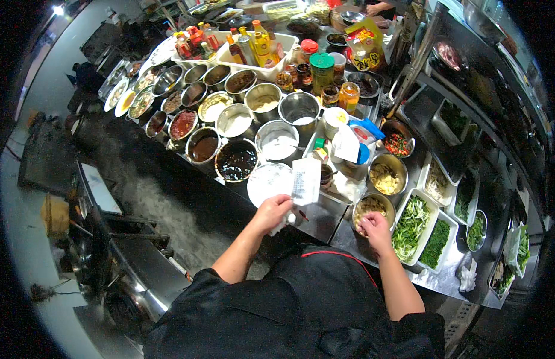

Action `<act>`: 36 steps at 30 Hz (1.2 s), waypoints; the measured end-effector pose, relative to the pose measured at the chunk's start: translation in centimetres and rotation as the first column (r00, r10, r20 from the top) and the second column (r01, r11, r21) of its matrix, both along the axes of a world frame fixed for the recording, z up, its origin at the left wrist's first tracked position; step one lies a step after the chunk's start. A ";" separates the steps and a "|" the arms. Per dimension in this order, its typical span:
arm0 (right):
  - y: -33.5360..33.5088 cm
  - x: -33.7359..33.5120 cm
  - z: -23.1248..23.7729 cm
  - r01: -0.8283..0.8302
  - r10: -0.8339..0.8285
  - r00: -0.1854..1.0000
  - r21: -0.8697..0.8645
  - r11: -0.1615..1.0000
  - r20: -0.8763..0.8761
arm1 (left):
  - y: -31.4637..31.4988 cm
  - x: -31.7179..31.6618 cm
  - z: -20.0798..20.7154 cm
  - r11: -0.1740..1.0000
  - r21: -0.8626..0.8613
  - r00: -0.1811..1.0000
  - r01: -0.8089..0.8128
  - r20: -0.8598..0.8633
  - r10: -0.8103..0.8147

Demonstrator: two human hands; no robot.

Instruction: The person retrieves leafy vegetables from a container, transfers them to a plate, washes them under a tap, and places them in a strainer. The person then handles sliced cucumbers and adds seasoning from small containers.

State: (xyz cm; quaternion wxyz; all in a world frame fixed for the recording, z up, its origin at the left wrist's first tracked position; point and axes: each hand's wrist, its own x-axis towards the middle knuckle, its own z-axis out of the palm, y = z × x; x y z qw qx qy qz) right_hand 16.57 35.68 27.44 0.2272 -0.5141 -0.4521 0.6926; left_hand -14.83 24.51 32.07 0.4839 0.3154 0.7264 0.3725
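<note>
My left hand [274, 214] is closed at the lower corner of a printed white paper slip [305, 181], beside a round white plate [267, 181]. A crumpled white cloth [283, 225] shows just under that hand. Over the near rim of a metal bowl [373, 202] of pale chopped food, my right hand [376, 232] has its fingers drawn together. What they hold, if anything, is hidden. A second metal bowl [387, 174] with yellowish pieces stands behind it. White tubs of sliced greens [412, 224] and finely chopped greens [435, 244] lie right of my right hand.
Several metal pots of sauces and powders, such as a dark sauce pot [236, 160], fill the counter ahead. Bottles stand in a white bin [281, 60] farther back, near a green-lidded jar [322, 72]. A metal shelf post [418, 51] rises at the right.
</note>
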 end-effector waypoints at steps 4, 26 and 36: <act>-0.6 2.2 -0.6 0.078 -0.078 0.997 0.001 0.997 -0.007 | 1.6 -7.1 1.6 1.000 0.005 0.951 0.006 -0.308 -0.004; -2.7 4.3 0.0 0.215 -0.215 0.975 -0.003 0.977 0.056 | 6.3 -0.2 -4.9 0.999 0.008 0.921 -0.034 0.389 0.029; 1.3 -1.2 0.1 0.084 -0.086 0.996 0.061 0.995 0.031 | 5.8 0.8 -2.1 0.994 -0.072 0.940 -0.086 0.324 0.105</act>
